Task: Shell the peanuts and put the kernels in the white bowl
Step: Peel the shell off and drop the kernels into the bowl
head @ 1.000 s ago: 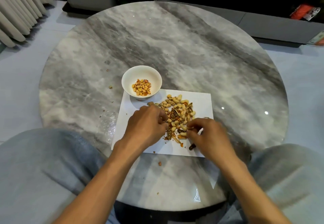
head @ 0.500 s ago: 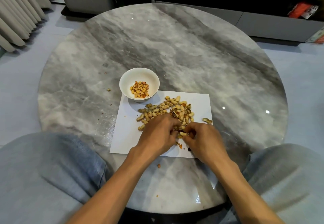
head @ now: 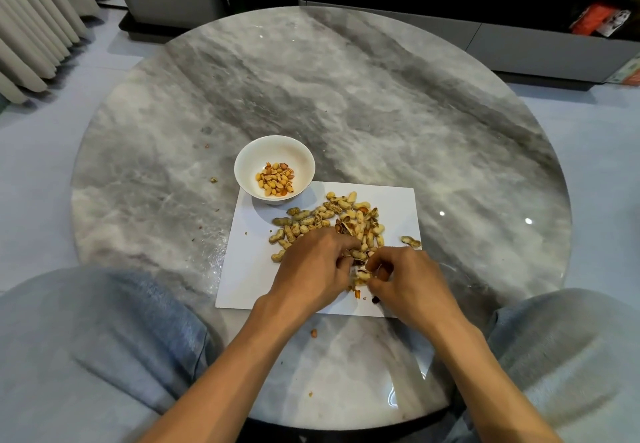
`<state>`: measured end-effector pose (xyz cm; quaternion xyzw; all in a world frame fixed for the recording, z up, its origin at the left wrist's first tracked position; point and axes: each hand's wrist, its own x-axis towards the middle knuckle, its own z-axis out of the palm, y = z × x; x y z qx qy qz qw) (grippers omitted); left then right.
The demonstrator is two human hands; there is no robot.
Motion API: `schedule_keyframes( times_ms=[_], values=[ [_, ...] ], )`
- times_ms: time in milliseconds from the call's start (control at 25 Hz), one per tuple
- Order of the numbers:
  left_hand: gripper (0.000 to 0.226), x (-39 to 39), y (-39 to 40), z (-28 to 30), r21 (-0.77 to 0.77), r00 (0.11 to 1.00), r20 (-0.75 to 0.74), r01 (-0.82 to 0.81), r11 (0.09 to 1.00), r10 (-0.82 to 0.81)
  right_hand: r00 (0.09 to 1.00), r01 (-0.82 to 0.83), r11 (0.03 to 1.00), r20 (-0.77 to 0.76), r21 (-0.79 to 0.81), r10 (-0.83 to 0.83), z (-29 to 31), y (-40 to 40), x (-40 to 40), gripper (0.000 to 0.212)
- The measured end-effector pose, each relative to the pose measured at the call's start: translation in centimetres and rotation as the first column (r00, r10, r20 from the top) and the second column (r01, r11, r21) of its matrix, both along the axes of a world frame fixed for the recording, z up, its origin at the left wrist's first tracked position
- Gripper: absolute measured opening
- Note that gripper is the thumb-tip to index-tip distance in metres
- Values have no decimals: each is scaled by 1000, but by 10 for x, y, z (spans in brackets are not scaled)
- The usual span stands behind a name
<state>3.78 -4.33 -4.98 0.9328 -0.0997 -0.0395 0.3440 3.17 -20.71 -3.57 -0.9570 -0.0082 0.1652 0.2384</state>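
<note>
Both hands meet over the near edge of the peanut pile (head: 329, 222) on the white sheet (head: 249, 269). The left hand (head: 311, 269) and right hand (head: 408, 283) have fingers curled inward, pinching what looks like a single peanut (head: 362, 274) between them; exactly how each fingertip sits is hidden by the knuckles. The bowl (head: 249, 162) stands just beyond the sheet's far left corner, touching or overlapping it, with a small heap of kernels (head: 275, 179) at its bottom. Most of the pile looks unshelled, with some split shells mixed in, so the task seems in its early part.

To do this step well, I would press along the pod's seam with the thumbs until it splits, keep the work low over the sheet so husk bits land there, then carry the kernels to the bowl and leave the shell apart from the whole pods. A loose kernel (head: 313, 333) already lies on the tabletop (head: 346, 96) near the sheet's front edge, so spills are a likely risk.

No brand or writing can be read; the coloured packets (head: 601, 20) on the far shelf are too blurred.
</note>
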Motion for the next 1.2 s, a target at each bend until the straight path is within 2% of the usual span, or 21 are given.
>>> schedule_keyframes(
  times_ms=[320,480,600,720,840,960,1080,1200],
  values=[
    [16,3,-5,-15,113,997,71,-1,994,-7,967,192,977,150,94,-204,-1,-9,17,23],
    [26,2,-9,-17,67,997,71,-20,998,15,970,203,973,116,112,-216,-11,-3,20,23],
    [22,3,-9,-18,29,998,57,-33,999,31,968,218,972,111,88,-227,-12,-6,20,23],
    [13,3,-8,-17,-5,998,55,-37,999,38,977,115,985,165,126,-135,-8,-3,17,19],
    [8,4,-6,-18,-61,998,39,-41,997,44,992,-47,987,126,156,27,-6,1,17,18],
    [10,6,-5,-14,-174,997,20,-65,983,69,995,-19,969,96,244,-5,-5,-1,18,9],
    [15,10,-2,1,-377,985,-95,-172,910,147,994,97,872,5,480,-113,3,-4,20,4],
    [21,11,1,18,-599,968,-200,-242,764,150,974,216,664,-110,716,-198,16,-4,20,6]
  ],
)
